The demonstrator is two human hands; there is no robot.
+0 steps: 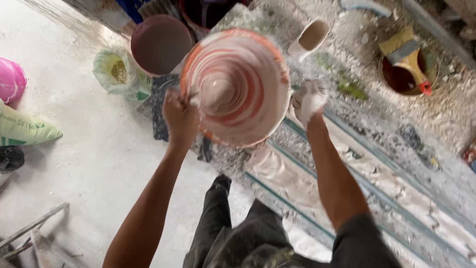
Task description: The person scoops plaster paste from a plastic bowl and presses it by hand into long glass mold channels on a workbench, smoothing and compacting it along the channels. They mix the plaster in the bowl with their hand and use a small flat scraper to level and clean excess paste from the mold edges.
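Observation:
An orange bucket, its inside smeared with white and reddish swirls of wet paste, stands on a messy work surface in front of me. My left hand grips its left rim. My right hand, coated in white paste, presses against the bucket's right side. Both forearms reach up from the bottom of the view.
A brown bucket stands behind-left, a white cup behind-right, and a pot with a yellow-handled brush at the far right. Bags lie on the pale floor at left. A striped, plaster-caked board runs to the lower right.

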